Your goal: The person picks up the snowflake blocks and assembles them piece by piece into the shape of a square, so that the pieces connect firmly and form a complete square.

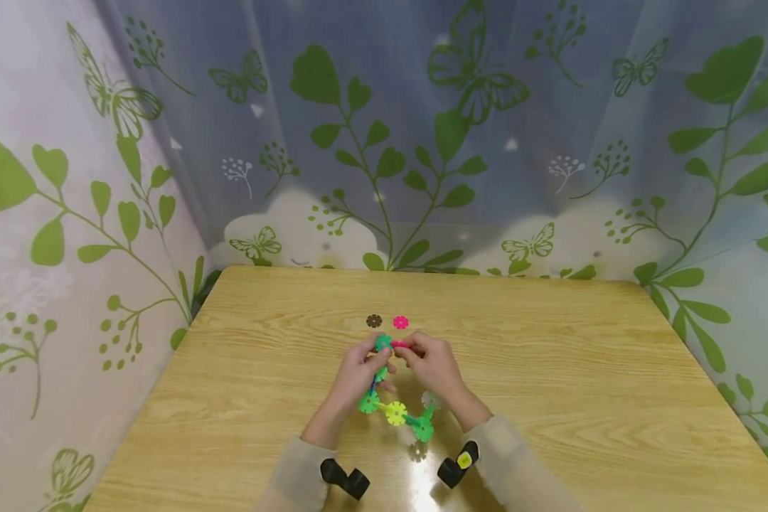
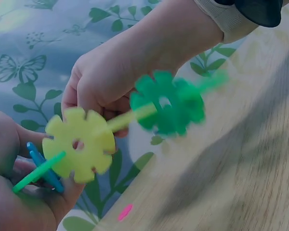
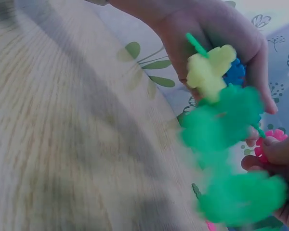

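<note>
Both hands hold a chain of interlocking flower-shaped plastic discs near the middle of the table. My left hand (image 1: 353, 373) grips the chain's upper end, around a green disc (image 1: 383, 343). A pink disc (image 3: 272, 142), edge-on in the head view, is pinched between thumb and fingers of my right hand (image 1: 436, 366), against that green disc. The rest of the chain hangs toward the person: a blue disc (image 3: 235, 72), a yellow disc (image 1: 396, 413) and more green discs (image 1: 423, 429). In the wrist views the hanging discs are partly blurred.
A brown disc (image 1: 374, 321) and another pink disc (image 1: 400, 322) lie side by side on the wooden table (image 1: 550, 355), just beyond the hands. Patterned curtains (image 1: 390, 156) stand behind and beside it. Black wrist cameras (image 1: 345, 478) sit on both sleeves.
</note>
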A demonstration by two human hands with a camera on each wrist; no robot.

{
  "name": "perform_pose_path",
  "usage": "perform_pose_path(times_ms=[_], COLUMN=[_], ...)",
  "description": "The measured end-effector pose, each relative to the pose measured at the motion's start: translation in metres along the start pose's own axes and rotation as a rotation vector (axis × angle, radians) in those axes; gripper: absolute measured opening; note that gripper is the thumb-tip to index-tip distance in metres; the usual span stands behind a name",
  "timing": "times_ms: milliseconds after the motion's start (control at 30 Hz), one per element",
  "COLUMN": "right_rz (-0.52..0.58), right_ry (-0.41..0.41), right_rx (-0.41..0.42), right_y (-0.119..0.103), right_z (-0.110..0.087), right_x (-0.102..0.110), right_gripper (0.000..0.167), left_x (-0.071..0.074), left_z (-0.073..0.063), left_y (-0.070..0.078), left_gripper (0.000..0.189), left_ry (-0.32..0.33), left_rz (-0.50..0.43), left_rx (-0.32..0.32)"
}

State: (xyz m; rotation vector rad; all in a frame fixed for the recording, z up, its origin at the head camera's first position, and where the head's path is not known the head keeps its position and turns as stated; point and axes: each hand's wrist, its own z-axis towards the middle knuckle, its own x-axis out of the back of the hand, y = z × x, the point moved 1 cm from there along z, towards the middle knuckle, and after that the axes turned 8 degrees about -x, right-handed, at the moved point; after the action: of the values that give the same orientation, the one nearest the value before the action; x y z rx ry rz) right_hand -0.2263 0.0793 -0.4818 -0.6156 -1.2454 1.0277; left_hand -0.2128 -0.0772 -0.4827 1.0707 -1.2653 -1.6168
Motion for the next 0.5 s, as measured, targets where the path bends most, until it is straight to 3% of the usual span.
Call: perform_pose_path(times_ms=[100, 300, 500], right_rz=[-0.042, -0.3, -0.407], right_ry=[0.021, 0.102, 0.135], right_rx=[0.059, 0.281, 0.38], right_y=[0.0, -0.008, -0.011], right_z=[0.001, 0.002, 0.002], right_x=[0.0, 0.0, 0.001], right_gripper=[0.004, 0.008, 0.013], left_x=[-0.001, -0.002, -0.005], left_z=[-0.002, -0.004, -0.003], left_y=[-0.001, -0.004, -0.006], left_gripper=[0.052, 0.051, 0.05], left_ry=[-0.021, -0.004, 0.036], left_rz=[-0.022, -0.059, -0.048], left_rx=[0.012, 0.02, 0.009])
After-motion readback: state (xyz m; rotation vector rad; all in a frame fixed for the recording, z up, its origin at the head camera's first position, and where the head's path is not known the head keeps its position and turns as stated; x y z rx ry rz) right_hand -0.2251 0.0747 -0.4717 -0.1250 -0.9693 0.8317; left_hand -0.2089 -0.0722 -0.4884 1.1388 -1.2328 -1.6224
